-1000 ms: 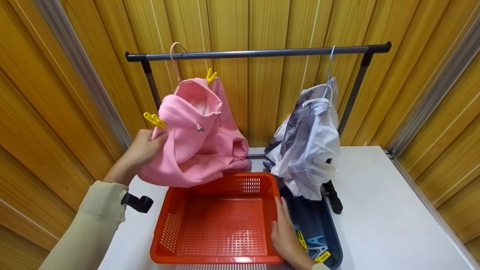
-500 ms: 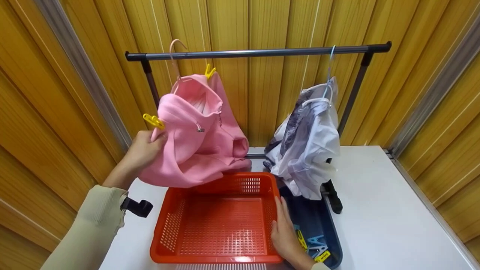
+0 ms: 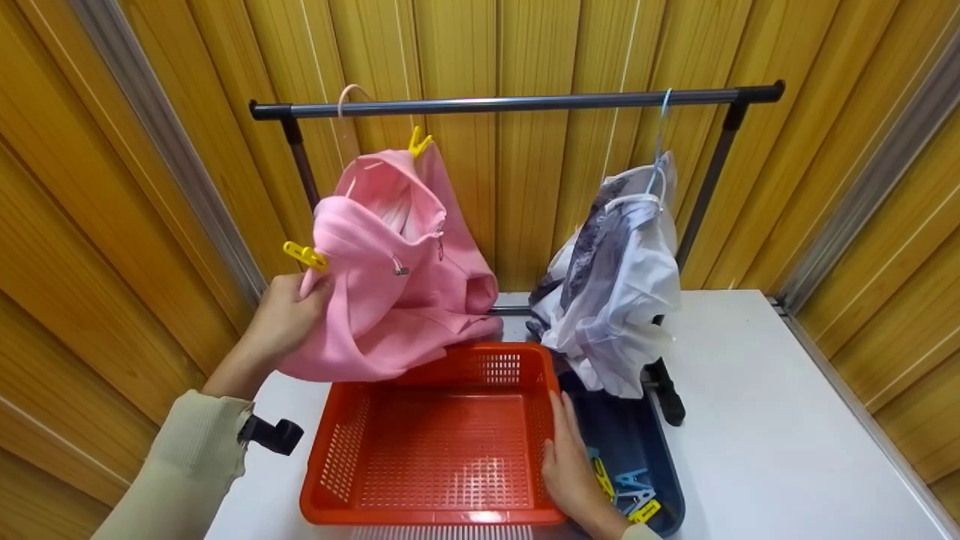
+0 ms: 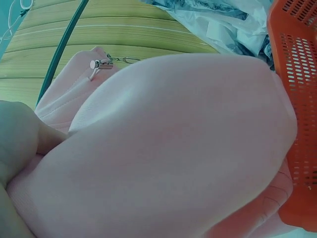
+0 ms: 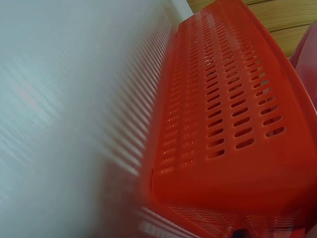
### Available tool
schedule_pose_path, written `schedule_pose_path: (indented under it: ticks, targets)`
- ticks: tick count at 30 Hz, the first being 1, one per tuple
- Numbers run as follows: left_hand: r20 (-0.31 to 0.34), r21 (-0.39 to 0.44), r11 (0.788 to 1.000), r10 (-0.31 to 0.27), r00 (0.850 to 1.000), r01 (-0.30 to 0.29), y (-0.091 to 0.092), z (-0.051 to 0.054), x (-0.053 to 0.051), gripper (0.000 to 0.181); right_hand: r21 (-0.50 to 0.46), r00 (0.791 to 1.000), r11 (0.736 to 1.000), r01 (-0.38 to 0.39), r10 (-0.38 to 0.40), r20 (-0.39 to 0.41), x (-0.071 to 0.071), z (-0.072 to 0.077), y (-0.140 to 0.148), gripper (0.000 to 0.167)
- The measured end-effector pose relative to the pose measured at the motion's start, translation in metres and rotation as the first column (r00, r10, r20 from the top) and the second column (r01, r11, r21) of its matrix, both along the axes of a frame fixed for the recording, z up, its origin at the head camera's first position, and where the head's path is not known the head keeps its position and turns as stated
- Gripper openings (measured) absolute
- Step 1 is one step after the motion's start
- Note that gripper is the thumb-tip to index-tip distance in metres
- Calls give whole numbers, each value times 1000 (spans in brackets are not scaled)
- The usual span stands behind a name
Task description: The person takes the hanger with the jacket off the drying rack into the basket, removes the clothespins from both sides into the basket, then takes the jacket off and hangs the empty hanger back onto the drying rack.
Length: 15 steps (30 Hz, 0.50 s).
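Two hands are shown: the left hand (image 3: 289,311) pinches an edge of the pink garment (image 3: 360,300) just below a yellow clip (image 3: 304,256); the right hand (image 3: 574,469) lies, fingers nearly straight, along the red basket (image 3: 442,450). The garment hangs to the left hand's inner side, below the rail (image 3: 510,103). Good handling probably calls for a firm pinch and a lifted hem, since the lower fold overlaps the basket's far rim. Outside the left hand, the wall (image 3: 172,225) limits movement; between the hands, the basket's interior offers room; beyond the right, a white-grey garment (image 3: 622,285) crowds the way.
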State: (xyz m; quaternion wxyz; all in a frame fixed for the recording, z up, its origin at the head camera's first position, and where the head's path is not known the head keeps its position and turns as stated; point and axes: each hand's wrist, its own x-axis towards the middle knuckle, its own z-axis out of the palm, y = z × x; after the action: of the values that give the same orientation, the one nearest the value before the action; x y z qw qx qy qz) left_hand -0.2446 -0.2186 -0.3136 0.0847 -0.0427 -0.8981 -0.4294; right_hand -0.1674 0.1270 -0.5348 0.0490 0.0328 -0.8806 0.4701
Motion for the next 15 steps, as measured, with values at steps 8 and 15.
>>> schedule_pose_path:
  ticks: [8, 15]
  targets:
    - [-18, -24, 1000, 16, 1000, -17, 2, -5, 10, 32, 0, 1000, 1000, 3, -3, -21, -1, -2, 0, 70]
    - [-25, -55, 998, 24, 999, -25, 4, -11, 18, 32, 6, 1000, 1000, 7, -7, -19, -1, -3, 0, 69]
